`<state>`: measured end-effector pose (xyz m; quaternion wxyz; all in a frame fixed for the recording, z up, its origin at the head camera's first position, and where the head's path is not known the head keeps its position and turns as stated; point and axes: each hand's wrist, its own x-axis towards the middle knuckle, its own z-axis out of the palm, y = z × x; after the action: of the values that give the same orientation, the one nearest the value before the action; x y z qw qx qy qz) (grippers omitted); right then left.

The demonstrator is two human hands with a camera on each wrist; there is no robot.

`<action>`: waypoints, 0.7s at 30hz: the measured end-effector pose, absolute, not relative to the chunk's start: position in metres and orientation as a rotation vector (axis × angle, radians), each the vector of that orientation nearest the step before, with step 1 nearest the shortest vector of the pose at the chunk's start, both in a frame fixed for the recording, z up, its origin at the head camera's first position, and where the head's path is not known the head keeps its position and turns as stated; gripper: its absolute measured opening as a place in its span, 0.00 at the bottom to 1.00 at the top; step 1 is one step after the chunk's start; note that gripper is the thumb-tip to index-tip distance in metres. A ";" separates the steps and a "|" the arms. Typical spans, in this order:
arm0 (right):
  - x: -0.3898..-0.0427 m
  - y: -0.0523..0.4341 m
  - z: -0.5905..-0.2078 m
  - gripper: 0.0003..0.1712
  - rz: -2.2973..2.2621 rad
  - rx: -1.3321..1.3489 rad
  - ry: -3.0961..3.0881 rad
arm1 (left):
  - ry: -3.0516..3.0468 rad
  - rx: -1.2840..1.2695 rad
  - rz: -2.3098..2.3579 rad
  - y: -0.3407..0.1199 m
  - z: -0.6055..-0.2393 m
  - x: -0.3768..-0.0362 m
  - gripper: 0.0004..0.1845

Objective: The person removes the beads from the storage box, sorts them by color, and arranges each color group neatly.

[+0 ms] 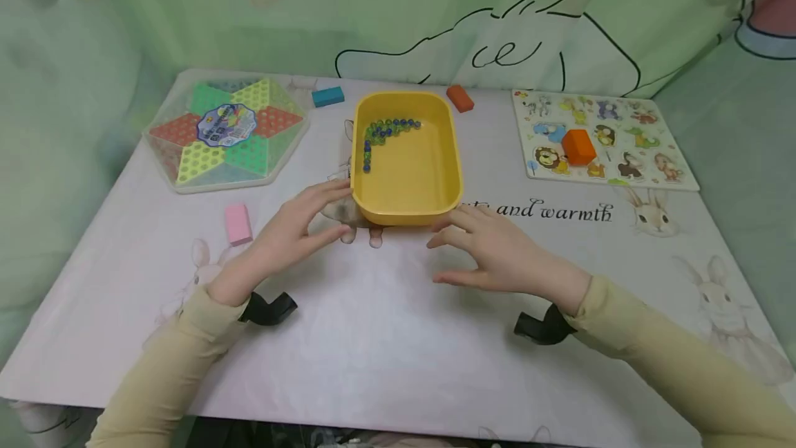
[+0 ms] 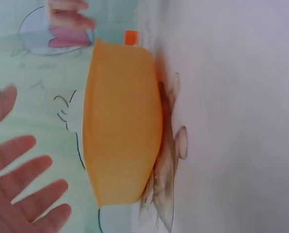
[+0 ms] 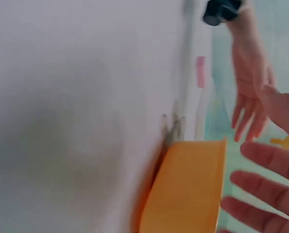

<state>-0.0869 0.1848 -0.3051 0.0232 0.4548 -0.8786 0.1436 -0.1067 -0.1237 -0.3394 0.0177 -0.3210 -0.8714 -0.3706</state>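
Observation:
A yellow plastic tub (image 1: 417, 185) stands in the middle of the table. Blue and green marbles (image 1: 382, 131) lie grouped along its left and far side. My left hand (image 1: 298, 223) is by the tub's near left corner, fingers extended with their tips right at the rim. At the near right corner, my right hand (image 1: 491, 247) has its fingers loosely spread and its thumb apart. Neither hand grips anything. The left wrist view shows the tub's outer wall (image 2: 122, 126) beside the spread fingers. In the right wrist view, separated fingers (image 3: 261, 187) overlap the tub's edge.
A hexagonal star-patterned board game (image 1: 226, 126) lies far left. A pink block (image 1: 238, 224) is near my left wrist. Behind the tub are a blue block (image 1: 327, 97) and a red-orange block (image 1: 460, 98). An orange block (image 1: 578, 147) sits on an animal puzzle board (image 1: 671, 137) at right.

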 end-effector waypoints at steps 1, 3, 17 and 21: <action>-0.089 0.184 -0.304 0.20 0.548 1.412 -2.735 | -2.687 -0.953 -1.213 -0.123 -0.341 -0.108 0.28; -0.095 0.182 -0.300 0.13 0.772 1.407 -2.785 | -2.652 -0.890 -1.306 -0.121 -0.345 -0.113 0.28; -0.185 0.158 -0.272 0.12 1.606 1.250 -3.109 | -2.656 -0.714 -1.889 -0.106 -0.379 -0.154 0.48; -0.211 0.146 -0.270 0.13 1.591 1.254 -3.166 | -2.626 -0.768 -1.837 -0.101 -0.368 -0.150 0.46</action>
<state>-0.2108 0.1458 -0.2699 -0.3037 0.3178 -0.8026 0.4033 -0.1499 -0.1009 -0.3678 -0.0770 -0.2323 -0.7946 -0.5557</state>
